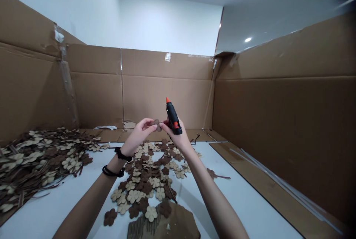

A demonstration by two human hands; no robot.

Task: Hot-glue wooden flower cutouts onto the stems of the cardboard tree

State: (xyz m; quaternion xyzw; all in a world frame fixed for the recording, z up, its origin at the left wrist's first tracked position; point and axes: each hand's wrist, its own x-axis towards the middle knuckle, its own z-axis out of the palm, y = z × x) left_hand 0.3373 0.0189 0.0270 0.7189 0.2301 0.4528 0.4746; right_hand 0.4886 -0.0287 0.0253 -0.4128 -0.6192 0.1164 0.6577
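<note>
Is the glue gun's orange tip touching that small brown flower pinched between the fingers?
Apart. The head view shows the orange tip pointing upward, with a clear gap between it and the small brown flower below.

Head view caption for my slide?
Left hand and right hand hold a brown flower near scattered flowers, glue gun in the right.

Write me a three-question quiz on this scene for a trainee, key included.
1. Which tool is in the right hand: A) scissors, B) glue gun, C) brush?
2. True or false: the left hand, which pinches a small brown piece, has a bare wrist.
3. Complete: the large heap of flower pieces lies on the person's ____ side.

Key: 1. B. 2. False; black bands circle it. 3. Left.
</note>
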